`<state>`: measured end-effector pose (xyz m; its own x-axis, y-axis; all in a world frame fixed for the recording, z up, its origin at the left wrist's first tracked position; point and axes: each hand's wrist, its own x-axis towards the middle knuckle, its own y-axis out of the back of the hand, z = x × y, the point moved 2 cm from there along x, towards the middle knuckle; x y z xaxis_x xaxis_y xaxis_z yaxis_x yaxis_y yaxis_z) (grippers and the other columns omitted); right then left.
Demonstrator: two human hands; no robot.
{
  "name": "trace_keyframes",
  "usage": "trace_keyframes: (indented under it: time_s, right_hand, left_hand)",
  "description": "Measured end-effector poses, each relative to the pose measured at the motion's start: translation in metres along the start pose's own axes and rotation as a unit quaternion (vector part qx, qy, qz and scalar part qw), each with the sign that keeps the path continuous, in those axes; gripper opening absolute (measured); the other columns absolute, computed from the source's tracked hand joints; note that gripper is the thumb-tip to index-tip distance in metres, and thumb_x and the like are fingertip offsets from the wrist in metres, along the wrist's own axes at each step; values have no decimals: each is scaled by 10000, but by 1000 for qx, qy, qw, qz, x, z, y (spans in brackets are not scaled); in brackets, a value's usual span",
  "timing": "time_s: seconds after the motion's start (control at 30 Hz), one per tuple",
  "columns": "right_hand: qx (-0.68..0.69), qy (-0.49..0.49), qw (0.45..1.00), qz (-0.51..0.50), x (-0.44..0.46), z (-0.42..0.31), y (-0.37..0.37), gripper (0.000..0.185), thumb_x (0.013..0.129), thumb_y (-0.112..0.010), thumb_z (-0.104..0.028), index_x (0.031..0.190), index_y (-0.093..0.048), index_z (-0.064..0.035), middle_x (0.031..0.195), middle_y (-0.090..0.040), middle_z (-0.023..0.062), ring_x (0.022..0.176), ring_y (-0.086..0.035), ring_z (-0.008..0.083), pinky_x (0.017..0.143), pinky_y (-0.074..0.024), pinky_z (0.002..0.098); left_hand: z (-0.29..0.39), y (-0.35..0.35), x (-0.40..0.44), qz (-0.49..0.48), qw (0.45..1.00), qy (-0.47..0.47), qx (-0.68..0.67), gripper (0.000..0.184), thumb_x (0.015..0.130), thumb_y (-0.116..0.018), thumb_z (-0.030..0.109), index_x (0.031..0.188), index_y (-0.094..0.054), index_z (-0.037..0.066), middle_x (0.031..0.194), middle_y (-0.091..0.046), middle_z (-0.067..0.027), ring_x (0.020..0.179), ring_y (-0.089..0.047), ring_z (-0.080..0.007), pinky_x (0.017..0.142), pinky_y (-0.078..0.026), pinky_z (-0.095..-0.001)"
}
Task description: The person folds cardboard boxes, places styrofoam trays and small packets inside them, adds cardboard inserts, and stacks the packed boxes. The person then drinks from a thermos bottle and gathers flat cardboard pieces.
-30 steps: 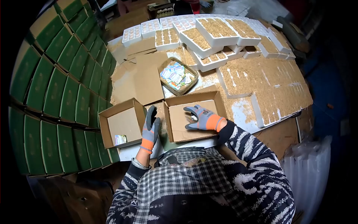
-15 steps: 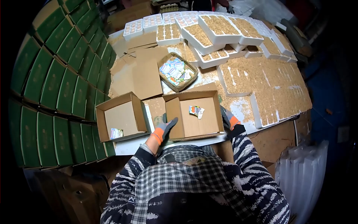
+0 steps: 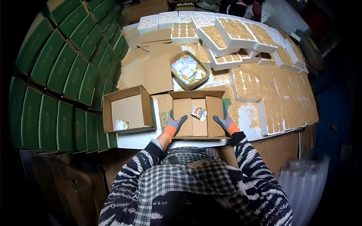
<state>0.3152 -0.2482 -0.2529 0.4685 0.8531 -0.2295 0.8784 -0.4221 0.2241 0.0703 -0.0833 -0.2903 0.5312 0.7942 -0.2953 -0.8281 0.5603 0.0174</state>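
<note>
A brown cardboard box [image 3: 182, 132] lies in front of me with its two side flaps folded inward over its opening. A small printed packet [image 3: 198, 113] shows between the flaps. My left hand [image 3: 175, 124], in a grey and orange glove, grips the box's left side, thumb over the left flap. On the right side my right hand [image 3: 226, 123], gloved alike, holds the box with its thumb over the right flap. To the left stands a second open box [image 3: 148, 109] with a small printed packet [image 3: 121, 125] in its near left corner.
Behind the boxes sits a basket [image 3: 205, 80] of printed packets beside flat cardboard [image 3: 158, 73]. White foam trays [image 3: 226, 64] filled with brown shavings cover the right and back. Green boxes [image 3: 52, 84] are stacked at left. Part of another person [image 3: 238, 9] shows at the far edge.
The box's side flaps have folded inward, the right one since half a second ago. Both hands left its inside or outer edges and now clasp its sides. A packet now shows in it.
</note>
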Motion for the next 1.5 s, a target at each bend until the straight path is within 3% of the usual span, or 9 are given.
trace_keyframes:
  time_s: [0.33, 0.47, 0.57, 0.63, 0.87, 0.93, 1.1, 1.23, 1.5]
  right_hand:
    - [180, 137, 973, -31, 0, -97, -35, 718, 860, -678, -68, 1478, -313, -85, 1323, -532, 97, 1172, -546, 194, 950, -483, 317]
    - [210, 168, 961, -67, -1, -176, -84, 589, 911, -575, -172, 1430, -347, -14, 1313, -519, 114, 1161, -532, 195, 978, -447, 310]
    - [318, 154, 932, -81, 22, -172, -117, 684, 888, -634, -36, 1475, -284, -69, 1295, -537, 114, 1099, -577, 201, 899, -515, 306]
    - [442, 69, 888, -108, 28, -173, -156, 733, 855, -673, 6, 1472, -286, -73, 1290, -541, 115, 1086, -581, 198, 885, -531, 303]
    - [221, 69, 968, -97, 73, -112, -313, 771, 834, -747, -185, 1471, -337, -35, 1416, -462, 133, 1241, -488, 221, 1050, -379, 292]
    - [201, 70, 962, -174, 86, -115, -300, 697, 907, -632, -398, 1446, -387, -30, 1431, -464, 109, 1268, -474, 226, 1066, -343, 302]
    - [-350, 150, 924, 28, 76, -73, -180, 631, 864, -622, -432, 1390, -482, -113, 1452, -438, 151, 1346, -392, 307, 1092, -315, 388]
    - [-592, 175, 786, -3, -34, 29, -144, 931, 804, -583, -604, 1475, -297, -26, 1522, -247, 253, 1397, -217, 450, 1137, -164, 539]
    - [-579, 149, 801, -35, -138, 17, -132, 821, 782, -643, -569, 1418, -414, -103, 1479, -349, 187, 1369, -303, 386, 1109, -256, 501]
  left_hand:
    - [128, 96, -94, -59, 958, -176, -220, 567, 1018, -424, 290, 1474, -295, -20, 1480, -386, -165, 1366, -374, -248, 1141, -275, -359]
    - [135, 198, -146, 419, 855, -303, 42, 529, 865, -476, -51, 1391, -432, -4, 1399, -472, -116, 1260, -472, -228, 1101, -328, -344]
    - [25, 284, -134, 519, 812, -247, 100, 623, 798, -483, -133, 1403, -419, 2, 1345, -506, -103, 1247, -478, -215, 1044, -387, -333]
    - [-23, 302, -120, 364, 920, -90, -114, 664, 767, -522, -167, 1400, -433, 17, 1267, -567, -93, 1169, -537, -221, 965, -442, -325]
    - [-59, 330, -102, 384, 916, 111, 37, 799, 754, -650, -84, 1472, -322, 45, 1346, -538, -123, 1087, -595, -248, 916, -467, -316]
    - [-76, 312, -112, 439, 881, -163, -68, 762, 798, -544, -143, 1487, -278, 47, 1431, -424, -131, 1175, -510, -196, 909, -466, -297]
    - [-128, 216, -155, 212, 942, -149, -212, 528, 861, -456, -141, 1372, -459, -8, 1313, -507, -105, 1181, -493, -161, 905, -452, -246]
    - [-15, 122, -155, -109, 949, -163, 246, 426, 844, -605, 46, 1268, -576, 76, 1264, -564, -130, 1176, -545, -281, 990, -458, -348]
    - [-19, 36, -15, -81, 792, -150, 587, 868, 793, -653, 516, 1490, -305, 132, 1477, -372, -131, 1381, -307, -331, 1121, -205, -504]
